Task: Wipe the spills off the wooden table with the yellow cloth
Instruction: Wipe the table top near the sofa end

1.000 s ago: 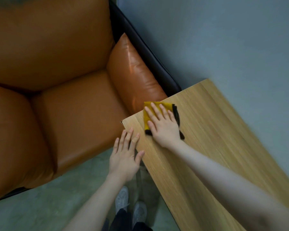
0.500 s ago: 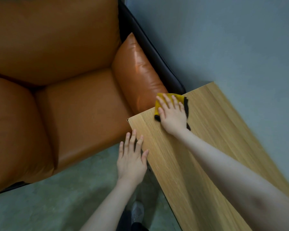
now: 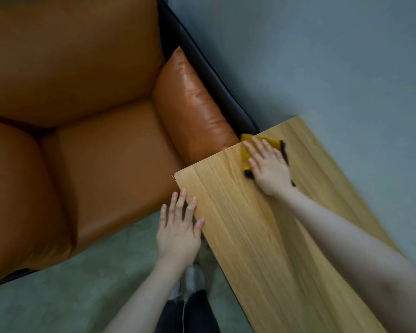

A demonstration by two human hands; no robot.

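Note:
A yellow cloth (image 3: pixel 246 156) with a dark edge lies flat at the far end of the light wooden table (image 3: pixel 262 236), close to the sofa's armrest. My right hand (image 3: pixel 269 167) presses down on it with fingers spread and covers most of it. My left hand (image 3: pixel 179 229) rests open at the table's left edge, fingers apart, thumb touching the wood, holding nothing. I can make out no spill on the wood.
An orange leather sofa (image 3: pixel 82 140) with a dark frame stands right against the table's far end. Grey-green floor (image 3: pixel 58 296) lies to the left and a grey floor to the right. My shoes (image 3: pixel 192 277) show below the left arm.
My right hand has slid the cloth along the table's far end, away from the left corner toward the far right. The left hand stays at the left edge.

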